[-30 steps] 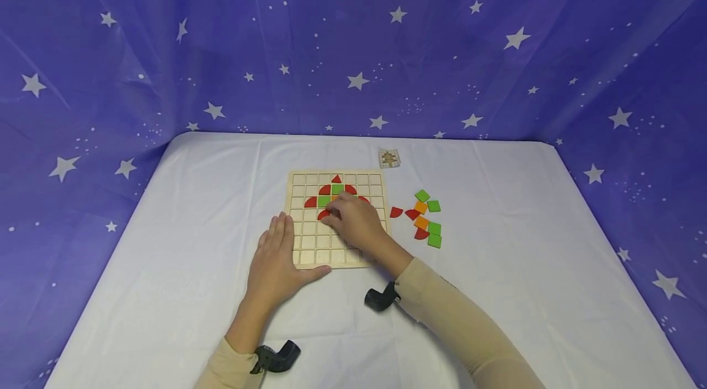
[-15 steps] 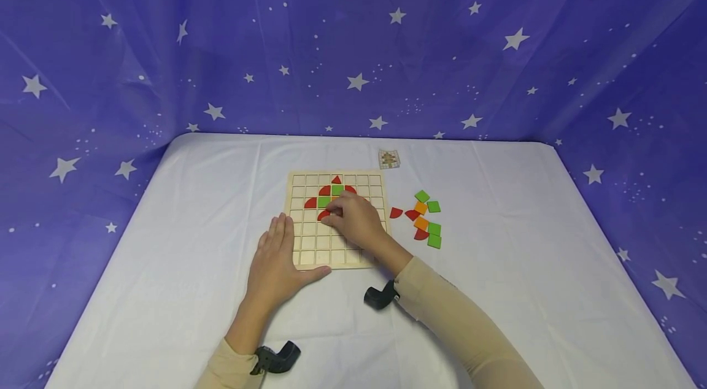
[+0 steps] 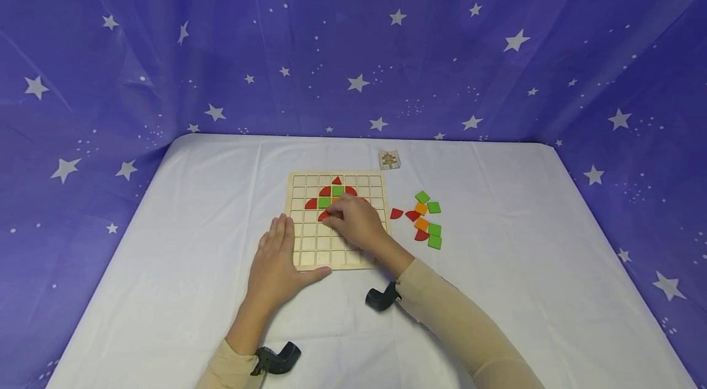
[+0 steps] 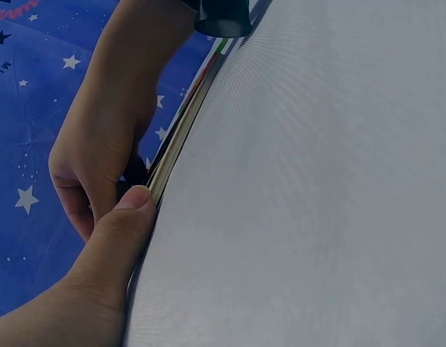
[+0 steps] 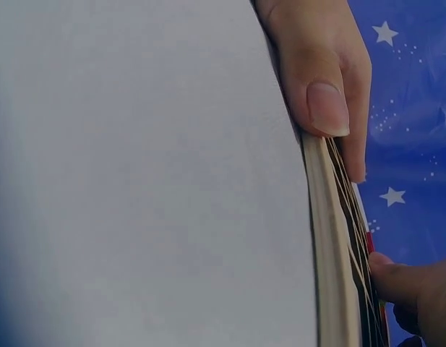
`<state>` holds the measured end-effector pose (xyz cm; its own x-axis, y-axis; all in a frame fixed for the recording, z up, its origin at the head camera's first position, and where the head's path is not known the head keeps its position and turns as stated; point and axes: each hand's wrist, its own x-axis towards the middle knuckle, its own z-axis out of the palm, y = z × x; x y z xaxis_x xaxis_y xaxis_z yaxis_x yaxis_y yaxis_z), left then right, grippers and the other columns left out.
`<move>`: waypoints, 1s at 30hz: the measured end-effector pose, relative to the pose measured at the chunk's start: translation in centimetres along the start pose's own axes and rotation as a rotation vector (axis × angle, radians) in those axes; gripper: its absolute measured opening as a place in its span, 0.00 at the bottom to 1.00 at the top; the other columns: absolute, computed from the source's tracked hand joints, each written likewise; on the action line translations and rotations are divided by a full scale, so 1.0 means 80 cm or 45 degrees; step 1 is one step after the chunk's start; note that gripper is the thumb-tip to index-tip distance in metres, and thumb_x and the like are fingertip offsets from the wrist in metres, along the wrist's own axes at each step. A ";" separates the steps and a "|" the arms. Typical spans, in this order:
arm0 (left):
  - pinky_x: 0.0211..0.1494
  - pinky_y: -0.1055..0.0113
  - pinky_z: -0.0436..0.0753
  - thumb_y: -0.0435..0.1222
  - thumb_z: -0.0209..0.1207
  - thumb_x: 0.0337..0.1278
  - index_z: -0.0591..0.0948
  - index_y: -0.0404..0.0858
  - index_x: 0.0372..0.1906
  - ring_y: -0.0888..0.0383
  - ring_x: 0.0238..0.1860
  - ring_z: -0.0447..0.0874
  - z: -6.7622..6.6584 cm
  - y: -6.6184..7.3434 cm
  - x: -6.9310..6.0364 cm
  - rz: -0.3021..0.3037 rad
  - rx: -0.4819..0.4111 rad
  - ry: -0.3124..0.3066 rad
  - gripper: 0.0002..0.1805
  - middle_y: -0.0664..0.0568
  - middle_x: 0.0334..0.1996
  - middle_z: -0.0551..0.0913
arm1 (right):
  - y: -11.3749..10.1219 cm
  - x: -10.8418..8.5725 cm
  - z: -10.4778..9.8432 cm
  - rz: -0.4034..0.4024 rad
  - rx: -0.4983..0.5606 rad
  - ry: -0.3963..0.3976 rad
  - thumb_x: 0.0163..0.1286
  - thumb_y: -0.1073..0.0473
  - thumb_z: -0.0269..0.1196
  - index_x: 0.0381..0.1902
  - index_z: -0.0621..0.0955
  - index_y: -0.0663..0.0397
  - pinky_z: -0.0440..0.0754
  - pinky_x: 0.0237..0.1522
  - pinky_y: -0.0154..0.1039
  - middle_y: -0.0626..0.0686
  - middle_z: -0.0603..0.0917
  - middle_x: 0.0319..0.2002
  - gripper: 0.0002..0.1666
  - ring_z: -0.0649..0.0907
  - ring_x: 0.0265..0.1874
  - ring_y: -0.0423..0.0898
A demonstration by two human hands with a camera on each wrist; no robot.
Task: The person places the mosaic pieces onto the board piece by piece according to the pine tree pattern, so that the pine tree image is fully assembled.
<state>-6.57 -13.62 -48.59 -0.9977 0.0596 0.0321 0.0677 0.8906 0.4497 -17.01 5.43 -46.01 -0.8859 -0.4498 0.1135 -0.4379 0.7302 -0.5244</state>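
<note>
A square wooden grid board (image 3: 309, 243) lies on the white table. In its upper cells sit red, green and orange tiles, among them a red triangle (image 3: 337, 180) and a green square (image 3: 338, 191). My left hand (image 3: 270, 269) rests along the board's left edge with straight fingers, its thumb (image 4: 129, 210) against the front edge. Over the middle of the board, my right hand (image 3: 356, 223) pinches a red quarter-circle tile (image 3: 323, 216) at a cell with thumb and forefinger. The right hand covers part of the tile pattern behind it.
Right of the board lie loose tiles: several green squares (image 3: 434, 230), orange squares (image 3: 421, 224) and red quarter circles (image 3: 396, 213). A small pattern card (image 3: 389, 159) lies beyond the board's far right corner. A blue star-printed curtain (image 3: 359, 82) hangs behind the table.
</note>
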 end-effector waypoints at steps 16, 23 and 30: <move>0.81 0.47 0.51 0.83 0.53 0.33 0.48 0.32 0.79 0.43 0.81 0.42 0.001 0.000 0.001 0.002 0.011 0.009 0.76 0.41 0.80 0.45 | -0.002 -0.014 -0.003 -0.019 -0.082 -0.002 0.66 0.47 0.68 0.49 0.88 0.40 0.73 0.28 0.31 0.40 0.79 0.32 0.15 0.75 0.29 0.37; 0.81 0.47 0.51 0.82 0.54 0.33 0.48 0.32 0.79 0.43 0.81 0.42 0.001 0.001 0.001 -0.001 0.005 0.010 0.76 0.40 0.80 0.45 | 0.018 -0.033 -0.024 0.047 -0.089 0.043 0.65 0.45 0.69 0.52 0.86 0.40 0.73 0.27 0.31 0.39 0.76 0.29 0.19 0.75 0.29 0.38; 0.81 0.47 0.51 0.82 0.56 0.32 0.47 0.33 0.79 0.42 0.81 0.41 0.003 0.000 0.000 0.001 0.002 0.011 0.77 0.40 0.80 0.45 | 0.067 -0.055 -0.054 0.135 -0.085 0.139 0.65 0.46 0.69 0.53 0.85 0.46 0.68 0.23 0.34 0.42 0.75 0.27 0.21 0.73 0.26 0.40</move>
<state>-6.61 -13.52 -48.80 -0.9976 0.0562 0.0400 0.0682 0.8914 0.4481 -16.11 13.54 -45.69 -0.9374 -0.3127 0.1535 -0.3473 0.8048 -0.4814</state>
